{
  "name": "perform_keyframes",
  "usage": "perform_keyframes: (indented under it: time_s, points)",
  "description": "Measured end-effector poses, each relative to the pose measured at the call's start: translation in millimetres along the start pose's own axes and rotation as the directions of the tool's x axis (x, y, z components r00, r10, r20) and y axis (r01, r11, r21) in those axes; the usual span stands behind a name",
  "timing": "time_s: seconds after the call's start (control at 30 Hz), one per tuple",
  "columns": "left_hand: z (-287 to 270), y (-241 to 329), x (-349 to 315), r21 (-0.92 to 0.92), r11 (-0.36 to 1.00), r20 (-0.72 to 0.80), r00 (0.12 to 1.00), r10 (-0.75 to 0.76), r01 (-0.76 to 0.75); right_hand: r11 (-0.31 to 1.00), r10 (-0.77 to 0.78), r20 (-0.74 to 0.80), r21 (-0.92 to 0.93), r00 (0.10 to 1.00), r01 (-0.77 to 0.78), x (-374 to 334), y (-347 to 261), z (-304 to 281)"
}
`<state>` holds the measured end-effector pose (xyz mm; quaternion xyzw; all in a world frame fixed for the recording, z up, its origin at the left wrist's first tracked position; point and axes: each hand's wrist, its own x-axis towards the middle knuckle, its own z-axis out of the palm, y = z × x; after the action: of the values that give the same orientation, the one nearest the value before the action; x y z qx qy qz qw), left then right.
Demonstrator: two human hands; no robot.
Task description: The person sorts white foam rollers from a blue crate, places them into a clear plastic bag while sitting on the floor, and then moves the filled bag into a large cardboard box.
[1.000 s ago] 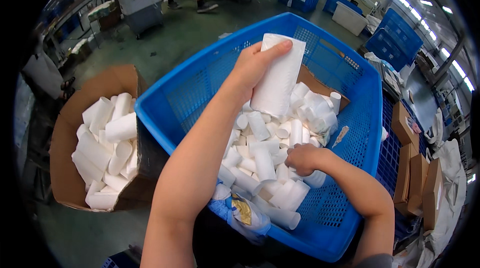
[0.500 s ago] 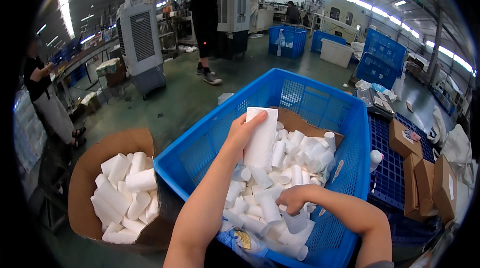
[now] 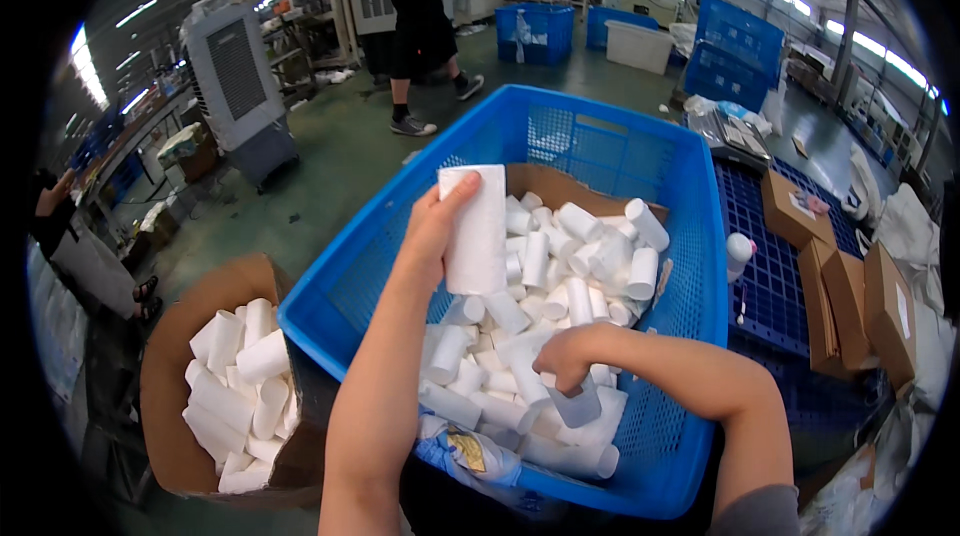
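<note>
A thick white paper roll (image 3: 477, 241), flattish and upright, is in my left hand (image 3: 430, 228), with the thumb over its near face and the fingers behind. It is raised above the left side of a large blue plastic crate (image 3: 697, 226). Down in the crate, my right hand (image 3: 572, 354) closes on the upper end of another white paper roll (image 3: 580, 406); some of its fingers are hidden. Many loose white rolls (image 3: 535, 258) lie jumbled around and below both hands. Blue-and-white plastic wrapping (image 3: 466, 450) sits at the crate's near left edge.
A cardboard box (image 3: 172, 386) of white rolls stands left of the crate. To the right, a blue pallet (image 3: 735, 198) bears small cartons (image 3: 795, 214) and a white bottle (image 3: 739, 252). Beyond are a grey air cooler (image 3: 238, 76) and a person in dark clothes (image 3: 422, 21).
The view has shifted, so the crate sits higher and further left. Both hands keep their rolls. The dark-clothed person beyond the crate has turned and is stepping to the right.
</note>
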<state>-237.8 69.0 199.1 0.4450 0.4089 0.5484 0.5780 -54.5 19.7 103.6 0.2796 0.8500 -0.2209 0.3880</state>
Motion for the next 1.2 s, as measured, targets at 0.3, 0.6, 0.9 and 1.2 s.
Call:
perform_keyframes:
  time_s: [0.3, 0.6, 0.9, 1.2]
  points:
    - [3, 5, -3, 0.070, 0.997, -0.022, 1.000, -0.019, 0.020, 1.000, -0.026, 0.105, 0.018, 0.994, 0.024, 16, -18, 23]
    - [5, 2, -1, 0.067, 0.998, 0.003, 1.000, -0.017, 0.017, 1.000, -0.004, 0.131, 0.001, 0.991, 0.003, 26, -18, 29]
    - [-7, 2, 2, -0.020, 1.000, -0.019, 1.000, -0.023, 0.022, 0.993, -0.034, 0.190, -0.105, 0.981, 0.055, 38, -16, 21]
    - [-12, -7, 5, -0.002, 0.997, 0.019, 0.997, 0.079, -0.079, 0.982, -0.044, 0.105, -0.179, 0.994, 0.062, 24, -24, 15]
